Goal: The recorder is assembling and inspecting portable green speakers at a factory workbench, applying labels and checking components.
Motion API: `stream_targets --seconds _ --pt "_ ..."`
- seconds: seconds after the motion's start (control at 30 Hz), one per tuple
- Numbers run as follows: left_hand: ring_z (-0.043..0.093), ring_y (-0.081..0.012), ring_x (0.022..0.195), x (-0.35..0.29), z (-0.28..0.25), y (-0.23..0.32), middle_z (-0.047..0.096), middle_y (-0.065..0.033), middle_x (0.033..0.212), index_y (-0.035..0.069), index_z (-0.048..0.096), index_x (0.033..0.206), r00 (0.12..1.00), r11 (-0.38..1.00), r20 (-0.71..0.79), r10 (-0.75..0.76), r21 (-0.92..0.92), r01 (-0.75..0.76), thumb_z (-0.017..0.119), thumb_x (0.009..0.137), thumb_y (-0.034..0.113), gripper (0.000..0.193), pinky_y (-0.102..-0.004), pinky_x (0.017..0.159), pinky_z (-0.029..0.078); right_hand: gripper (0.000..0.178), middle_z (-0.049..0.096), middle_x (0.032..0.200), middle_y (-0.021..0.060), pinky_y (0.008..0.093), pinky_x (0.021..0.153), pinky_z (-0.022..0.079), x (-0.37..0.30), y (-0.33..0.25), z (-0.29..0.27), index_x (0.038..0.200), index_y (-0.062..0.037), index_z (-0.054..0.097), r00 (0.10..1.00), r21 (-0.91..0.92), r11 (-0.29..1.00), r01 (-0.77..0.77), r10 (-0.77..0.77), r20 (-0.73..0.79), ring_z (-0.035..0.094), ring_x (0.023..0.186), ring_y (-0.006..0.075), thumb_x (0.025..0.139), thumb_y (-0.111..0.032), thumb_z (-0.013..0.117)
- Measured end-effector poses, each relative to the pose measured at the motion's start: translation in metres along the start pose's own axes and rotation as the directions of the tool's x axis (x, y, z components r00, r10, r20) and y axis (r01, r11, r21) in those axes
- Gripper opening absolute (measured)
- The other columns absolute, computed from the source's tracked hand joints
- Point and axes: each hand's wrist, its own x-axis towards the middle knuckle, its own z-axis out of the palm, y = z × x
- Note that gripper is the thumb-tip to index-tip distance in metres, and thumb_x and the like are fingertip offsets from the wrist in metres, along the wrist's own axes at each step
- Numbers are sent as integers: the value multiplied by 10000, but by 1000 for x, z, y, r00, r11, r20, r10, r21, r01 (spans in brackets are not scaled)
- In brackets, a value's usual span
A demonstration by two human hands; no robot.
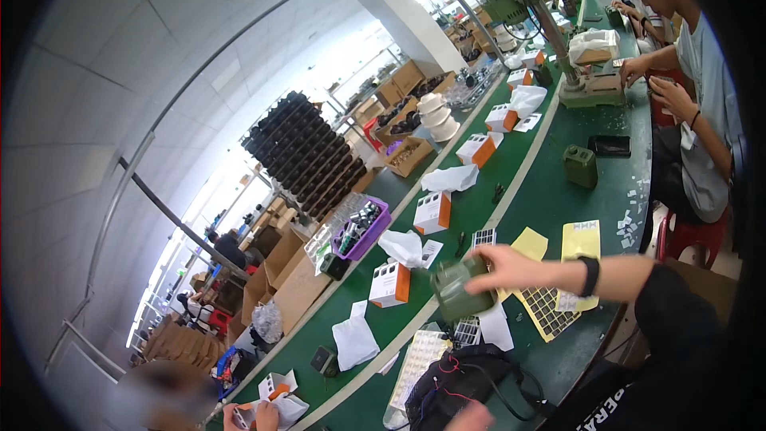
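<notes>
My right hand (pixel 499 270) reaches in from the right, wearing a dark wristband, with its fingers closed on a dark green jerrycan-shaped case (pixel 456 290) held above the green bench. Only a blurred bit of my left hand (pixel 471 417) shows at the lower edge, and its fingers cannot be made out. Near it lies a black bag (pixel 455 387) with dark cords and thin red wires. Below my right hand are yellow sticker sheets (pixel 581 241), a sheet of dark square labels (pixel 550 313) and a pale sheet of stickers (pixel 419 361).
White-and-orange boxes (pixel 432 213) and white bags (pixel 356 341) line the bench. Another green case (pixel 580 167) stands near a black phone (pixel 610 146). A green drill press (pixel 592 90) stands farther off, with a co-worker's hands (pixel 670 96) beside it. Another person's hands (pixel 257 415) handle a box lower left.
</notes>
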Motion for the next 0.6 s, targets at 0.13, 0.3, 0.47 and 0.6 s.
stream_targets --seconds 0.13,0.3,0.47,0.6 --pt "455 -313 1119 76 -63 101 420 -184 1274 -21 300 1311 1000 999 -14 -18 43 18 436 914 198 473 -415 971 312 683 601 922 241 377 751 480 88 45 -6 990 58 484 994 -513 854 -87 41 -100 604 877 340 601 -444 735" --pt "509 -283 1042 112 -111 132 468 -173 1219 -10 371 1252 996 995 -84 -20 92 28 455 908 214 419 -379 886 378 611 572 944 253 422 770 485 166 102 23 1015 40 414 974 -622 769 -147 2 -228 588 893 390 669 -347 737" --pt "562 -253 965 70 -140 96 516 -162 1165 0 441 1193 977 986 -211 -38 148 71 474 901 230 373 -343 801 444 635 522 1029 262 434 814 474 197 153 40 1091 23 361 961 -560 816 -145 -20 -277 547 980 408 665 -224 761" --pt "587 -211 915 30 -147 40 544 -160 1139 2 476 1191 949 905 -246 199 417 -82 519 899 230 373 -276 748 461 719 413 1158 269 431 836 467 179 143 42 1181 52 312 971 -603 782 -156 10 -237 524 1010 416 661 -175 754"
